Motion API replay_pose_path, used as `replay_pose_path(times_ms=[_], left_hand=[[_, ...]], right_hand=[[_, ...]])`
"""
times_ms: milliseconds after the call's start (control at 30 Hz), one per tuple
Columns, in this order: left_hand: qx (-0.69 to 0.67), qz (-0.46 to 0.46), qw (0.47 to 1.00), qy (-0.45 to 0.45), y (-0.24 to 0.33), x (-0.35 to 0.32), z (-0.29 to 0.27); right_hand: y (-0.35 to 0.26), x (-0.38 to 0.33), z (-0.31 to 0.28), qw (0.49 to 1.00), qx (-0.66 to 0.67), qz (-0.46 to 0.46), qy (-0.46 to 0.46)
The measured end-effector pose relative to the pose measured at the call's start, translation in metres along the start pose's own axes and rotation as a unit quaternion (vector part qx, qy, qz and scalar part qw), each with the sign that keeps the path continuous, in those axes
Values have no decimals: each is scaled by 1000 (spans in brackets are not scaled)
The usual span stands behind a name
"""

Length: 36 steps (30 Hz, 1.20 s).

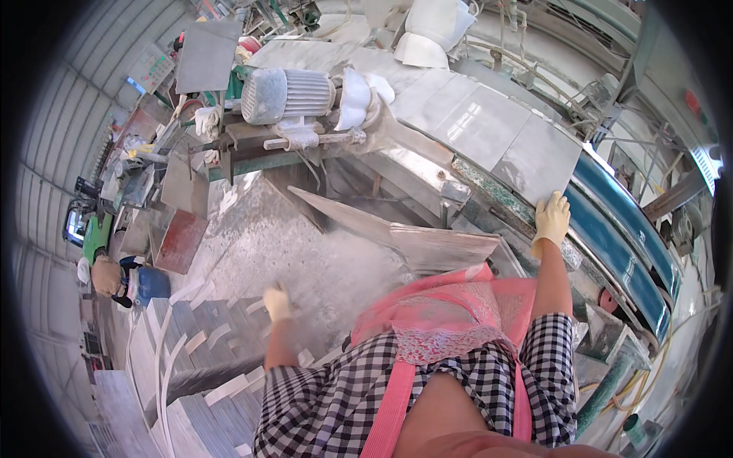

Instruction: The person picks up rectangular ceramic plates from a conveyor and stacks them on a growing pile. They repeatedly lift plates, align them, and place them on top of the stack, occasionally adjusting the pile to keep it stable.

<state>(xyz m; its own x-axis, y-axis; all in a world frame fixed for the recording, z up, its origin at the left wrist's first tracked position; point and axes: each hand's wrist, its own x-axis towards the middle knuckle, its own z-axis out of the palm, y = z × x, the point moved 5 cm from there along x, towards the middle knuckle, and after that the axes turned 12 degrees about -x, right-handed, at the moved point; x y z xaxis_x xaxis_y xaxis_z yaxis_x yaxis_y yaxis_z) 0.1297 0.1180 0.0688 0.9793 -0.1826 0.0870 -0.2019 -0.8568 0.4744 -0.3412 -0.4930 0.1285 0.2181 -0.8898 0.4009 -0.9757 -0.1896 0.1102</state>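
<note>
My right hand (pixel 552 217), in a cream glove, is at the near end of a row of flat grey tiles on the machine bed. Its bent fingers close on the edge of the last grey tile (pixel 538 156). Beyond this tile runs a blue conveyor belt (pixel 622 221). My left hand (pixel 278 302), gloved alike, hangs low on the left, close to stacks of grey stone slabs (pixel 221 336). Blur and pale haze smear its fingers, and nothing held in it can be made out.
A dusty electric motor (pixel 286 95) juts out ahead on the left. Below it, a board (pixel 343 214) leans over a floor (pixel 259 244) coated in white powder. A reddish slab (pixel 180 242) stands farther left. Near a blue drum (pixel 153 283), another person (pixel 109 276) is bent over.
</note>
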Motion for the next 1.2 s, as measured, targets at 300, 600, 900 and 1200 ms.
replay_pose_path(times_ms=[300, 600, 900, 1200], left_hand=[[-187, 113, 962, -163, 135, -47, 78], [-271, 332, 825, -368, 474, -56, 145], [-299, 564, 754, -153, 661, -51, 255], [-160, 550, 798, -189, 679, -60, 279]], right_hand=[[44, -20, 8, 979, 194, -65, -16], [44, 15, 19, 979, 149, -31, -134], [95, 87, 18, 949, 264, 123, -119], [52, 156, 49, 958, 70, 105, -257]])
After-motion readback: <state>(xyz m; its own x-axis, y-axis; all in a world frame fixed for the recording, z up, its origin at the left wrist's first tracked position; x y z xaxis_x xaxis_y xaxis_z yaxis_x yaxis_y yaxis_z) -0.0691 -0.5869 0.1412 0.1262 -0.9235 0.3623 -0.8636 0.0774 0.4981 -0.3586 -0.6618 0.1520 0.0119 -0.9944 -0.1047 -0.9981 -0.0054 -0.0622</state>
